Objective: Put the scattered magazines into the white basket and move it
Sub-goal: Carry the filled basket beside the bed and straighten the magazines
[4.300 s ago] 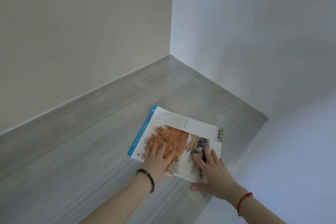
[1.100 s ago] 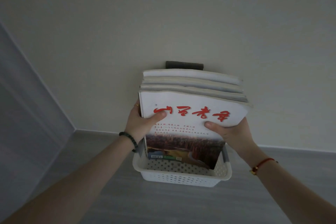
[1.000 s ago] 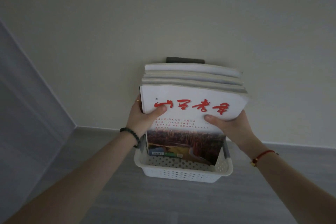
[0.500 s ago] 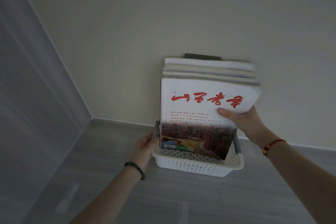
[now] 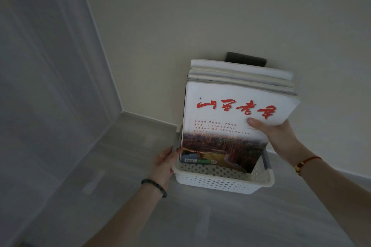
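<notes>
At the foot of the far wall [image 5: 220,16], the magazines [image 5: 230,110] stand upright in the white basket [image 5: 220,183], red-titled cover facing near. The right hand [image 5: 277,136] clamps the stack's right edge, thumb on the cover, fingers behind. The left hand [image 5: 163,164] meets the basket's left rim, fingers seemingly curled round it, partly hidden.

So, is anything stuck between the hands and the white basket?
Nothing visible is. The left hand touches the left edge of the white basket by its grey handle, and the right hand pinches the front magazine standing in it.
</notes>
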`<state>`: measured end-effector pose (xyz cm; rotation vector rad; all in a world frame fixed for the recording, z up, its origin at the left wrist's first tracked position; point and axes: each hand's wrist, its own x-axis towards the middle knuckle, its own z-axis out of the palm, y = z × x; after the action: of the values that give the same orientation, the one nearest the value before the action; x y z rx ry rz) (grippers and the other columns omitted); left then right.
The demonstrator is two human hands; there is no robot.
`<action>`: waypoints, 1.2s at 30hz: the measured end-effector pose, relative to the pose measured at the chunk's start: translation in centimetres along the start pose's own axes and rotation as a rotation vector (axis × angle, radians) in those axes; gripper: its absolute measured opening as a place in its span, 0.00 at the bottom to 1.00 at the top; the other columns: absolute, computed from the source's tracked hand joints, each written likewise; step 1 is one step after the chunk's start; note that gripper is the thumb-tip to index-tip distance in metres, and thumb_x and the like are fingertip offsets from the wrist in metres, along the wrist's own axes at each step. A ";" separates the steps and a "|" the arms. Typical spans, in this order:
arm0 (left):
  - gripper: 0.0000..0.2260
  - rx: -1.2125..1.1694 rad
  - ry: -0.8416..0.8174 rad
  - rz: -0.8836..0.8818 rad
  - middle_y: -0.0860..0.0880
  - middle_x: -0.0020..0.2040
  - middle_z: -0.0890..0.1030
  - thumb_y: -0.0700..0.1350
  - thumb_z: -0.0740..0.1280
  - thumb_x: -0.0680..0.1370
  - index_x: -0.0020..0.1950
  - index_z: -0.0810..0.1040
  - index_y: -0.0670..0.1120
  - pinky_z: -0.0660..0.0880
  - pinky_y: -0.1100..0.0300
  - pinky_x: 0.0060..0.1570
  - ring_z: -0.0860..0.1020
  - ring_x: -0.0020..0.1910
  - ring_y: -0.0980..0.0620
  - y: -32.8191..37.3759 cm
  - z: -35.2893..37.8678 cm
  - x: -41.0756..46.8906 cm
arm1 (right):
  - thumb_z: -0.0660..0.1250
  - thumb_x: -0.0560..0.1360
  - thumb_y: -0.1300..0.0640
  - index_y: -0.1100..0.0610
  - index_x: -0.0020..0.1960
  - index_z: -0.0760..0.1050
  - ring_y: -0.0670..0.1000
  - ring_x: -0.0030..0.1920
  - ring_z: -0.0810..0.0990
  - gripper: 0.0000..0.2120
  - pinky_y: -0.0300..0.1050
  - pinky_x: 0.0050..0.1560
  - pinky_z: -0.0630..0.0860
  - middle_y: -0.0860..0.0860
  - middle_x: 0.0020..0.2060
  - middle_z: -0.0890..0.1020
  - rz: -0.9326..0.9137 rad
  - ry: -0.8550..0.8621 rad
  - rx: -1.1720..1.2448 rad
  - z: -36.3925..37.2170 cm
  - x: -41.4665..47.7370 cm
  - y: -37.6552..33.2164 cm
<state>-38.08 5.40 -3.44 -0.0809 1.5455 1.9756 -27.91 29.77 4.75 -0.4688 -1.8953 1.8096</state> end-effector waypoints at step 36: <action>0.16 -0.343 0.803 0.317 0.42 0.54 0.80 0.35 0.64 0.74 0.62 0.71 0.39 0.80 0.59 0.42 0.78 0.48 0.48 -6.5 -25.4 -30.5 | 0.76 0.53 0.52 0.48 0.46 0.78 0.37 0.41 0.82 0.21 0.30 0.35 0.76 0.40 0.42 0.83 0.037 -0.938 -0.058 37.0 -13.5 -2.2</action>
<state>-18.37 -29.67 -4.45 -0.9170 1.7232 2.6331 -37.09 -8.62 5.04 0.4313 -2.5139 2.2133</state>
